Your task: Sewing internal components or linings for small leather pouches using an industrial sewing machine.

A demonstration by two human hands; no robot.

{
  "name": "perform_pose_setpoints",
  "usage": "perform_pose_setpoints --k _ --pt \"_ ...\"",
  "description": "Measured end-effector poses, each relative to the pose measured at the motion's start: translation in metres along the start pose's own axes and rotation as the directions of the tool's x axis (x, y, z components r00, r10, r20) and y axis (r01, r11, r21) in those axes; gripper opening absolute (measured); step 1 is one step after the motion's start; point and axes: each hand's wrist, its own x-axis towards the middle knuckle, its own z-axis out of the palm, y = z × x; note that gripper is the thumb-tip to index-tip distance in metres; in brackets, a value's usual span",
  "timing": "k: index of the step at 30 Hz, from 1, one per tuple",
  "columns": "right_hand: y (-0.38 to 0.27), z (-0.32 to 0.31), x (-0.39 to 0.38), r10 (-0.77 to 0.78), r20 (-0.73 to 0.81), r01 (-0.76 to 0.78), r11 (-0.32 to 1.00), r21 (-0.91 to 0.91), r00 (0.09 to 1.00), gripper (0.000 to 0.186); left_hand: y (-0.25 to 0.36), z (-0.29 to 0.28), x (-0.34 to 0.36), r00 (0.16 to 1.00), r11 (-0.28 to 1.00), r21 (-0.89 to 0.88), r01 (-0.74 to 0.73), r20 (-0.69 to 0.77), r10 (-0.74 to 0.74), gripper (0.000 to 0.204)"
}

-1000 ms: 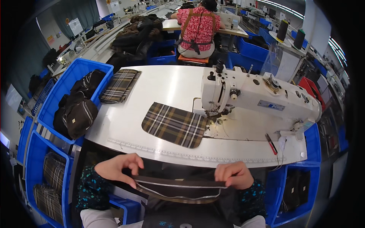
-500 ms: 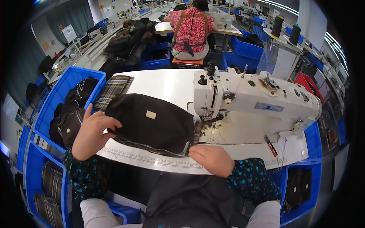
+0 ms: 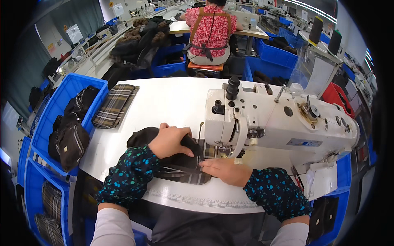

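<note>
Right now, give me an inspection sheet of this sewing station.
Surface: white table, measuring strip along its near edge.
Job's things: black bag lying on plaid panel, both at the sewing machine needle.
Clutter: folded plaid pieces at far left; red-handled tool at right.
Hands: left hand presses the bag; right hand flat on the panel.
Cables: nothing seen.
Surroundings: blue bin of bags at left; thread cones at right; a person seated ahead.
</note>
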Motion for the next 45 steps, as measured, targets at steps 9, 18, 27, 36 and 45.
perform_pose_setpoints --k 9,18,27,36,45 --pt "-0.03 -0.013 0.008 -0.09 -0.035 0.077 0.959 -0.273 0.995 0.036 0.002 -0.019 0.019 0.956 0.826 -0.527 -0.2 0.08 0.282 0.023" --pt "-0.052 -0.011 0.005 -0.109 -0.146 0.054 0.938 -0.342 0.983 0.024 0.01 0.012 0.031 0.957 0.854 -0.459 -0.244 0.029 0.289 0.038" --pt "-0.061 -0.016 0.009 -0.015 -0.158 -0.073 0.842 -0.535 0.987 0.023 0.024 0.025 0.01 0.994 0.988 -0.12 -0.095 -0.071 0.087 0.025" --pt "-0.067 -0.013 0.011 0.04 -0.102 -0.092 0.81 -0.579 0.994 0.016 0.021 0.029 0.012 0.938 0.842 -0.417 -0.342 -0.204 0.28 0.021" --pt "-0.075 -0.011 0.007 0.013 -0.096 -0.071 0.768 -0.637 0.995 0.012 0.023 0.03 0.015 0.982 0.834 -0.528 -0.161 0.001 0.19 0.041"
